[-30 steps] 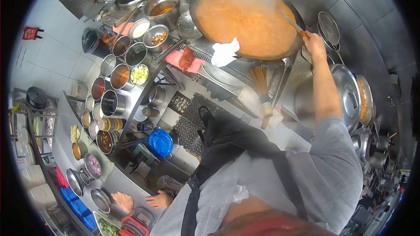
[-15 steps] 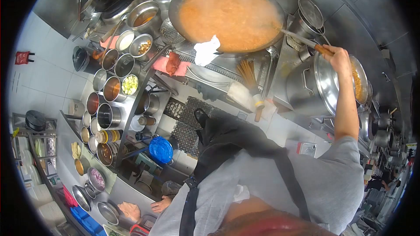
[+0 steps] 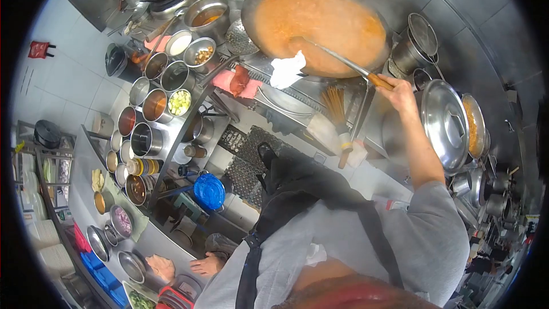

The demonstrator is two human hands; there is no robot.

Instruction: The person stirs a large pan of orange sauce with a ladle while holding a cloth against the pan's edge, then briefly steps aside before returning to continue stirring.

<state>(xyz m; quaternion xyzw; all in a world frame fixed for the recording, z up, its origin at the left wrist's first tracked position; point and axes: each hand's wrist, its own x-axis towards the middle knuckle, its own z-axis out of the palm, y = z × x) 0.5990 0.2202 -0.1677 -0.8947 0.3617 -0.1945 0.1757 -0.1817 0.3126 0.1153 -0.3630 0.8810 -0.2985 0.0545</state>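
My right hand [image 3: 397, 95] is closed around the wooden handle of a long metal ladle [image 3: 344, 60]. The ladle's head is sunk in the orange, steaming liquid [image 3: 320, 17] of a large wok [image 3: 247, 20]. My left hand [image 3: 208, 264] lies flat on the metal counter [image 3: 177, 257] at the lower left, fingers spread and holding nothing. A pale crumpled item [image 3: 160, 266] lies beside it. White cloth [image 3: 287, 70] hangs at the wok's near edge.
Metal containers of ingredients, including chopped green pieces [image 3: 179, 102], fill the left rack. A bamboo brush [image 3: 336, 109] rests in front of the wok. A large pot with a shiny lid [image 3: 443, 123] stands at right; a blue lid [image 3: 210, 193] is low at centre-left.
My right hand has moved left and down with the ladle, whose head has swept from the wok's right side toward its middle. The view has shifted slightly.
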